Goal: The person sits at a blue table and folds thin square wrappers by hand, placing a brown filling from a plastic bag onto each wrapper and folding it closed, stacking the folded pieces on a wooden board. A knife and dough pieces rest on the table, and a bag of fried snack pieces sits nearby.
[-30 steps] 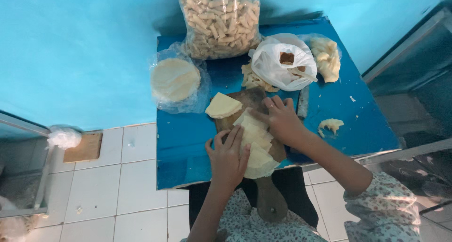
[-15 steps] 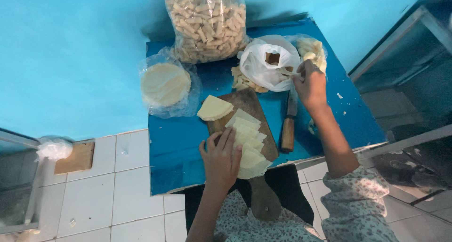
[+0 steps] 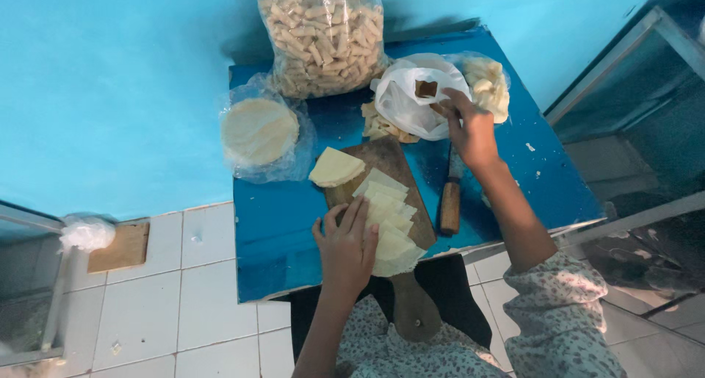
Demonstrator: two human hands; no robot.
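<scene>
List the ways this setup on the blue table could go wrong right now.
1. The wooden cutting board juts past the blue table edge at its handle; the left hand pressing the pale cut dough sheets near that end might tip it.
2. The wooden-handled knife lies beside the right forearm; drawing the arm back could knock it.
3. The right hand reaches into the white plastic bag, which may slide or spill the pale strips beside it.

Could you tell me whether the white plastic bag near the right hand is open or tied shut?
Open: the white plastic bag gapes at the top, a brown piece shows inside, and the right hand reaches its mouth.
</scene>
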